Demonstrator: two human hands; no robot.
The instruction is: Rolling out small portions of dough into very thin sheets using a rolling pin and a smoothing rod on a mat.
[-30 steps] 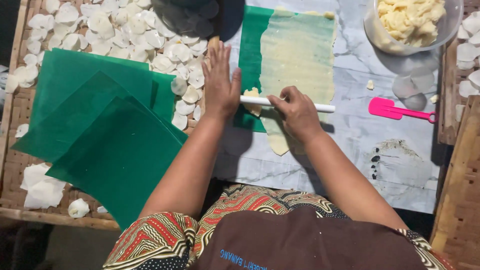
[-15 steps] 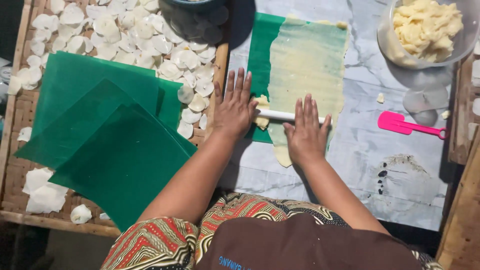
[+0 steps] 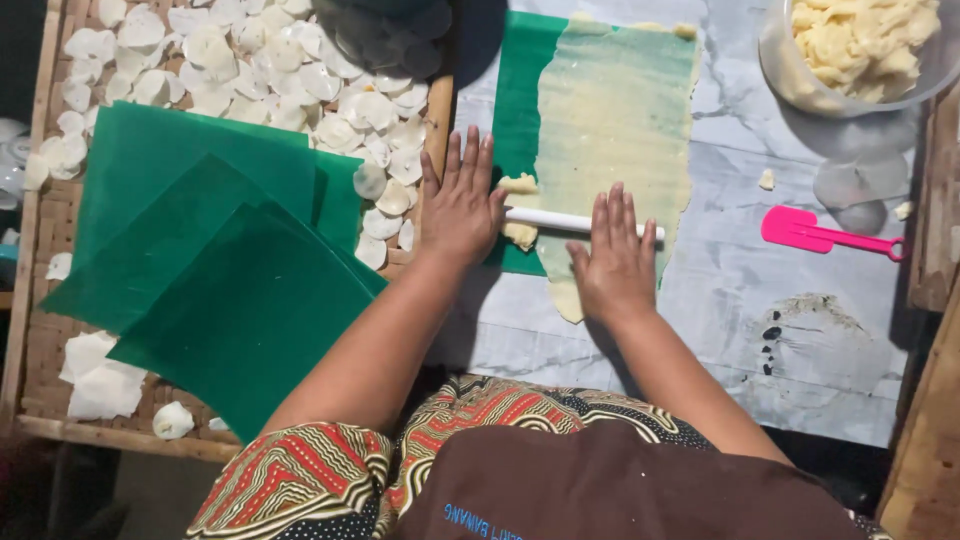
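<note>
White rolling pin (image 3: 560, 220) under my flat, open left hand (image 3: 462, 205) and right hand (image 3: 615, 262), pressing thin dough (image 3: 615, 120) on green sheet (image 3: 520, 90).

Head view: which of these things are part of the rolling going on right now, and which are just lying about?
In use:
- left hand and right hand, flat on the white rolling pin
- thin dough sheet
- green plastic sheet under the dough

Lying about:
- pink spatula
- bowl of dough lumps
- stacked green sheets
- white dough discs on the woven tray
</note>
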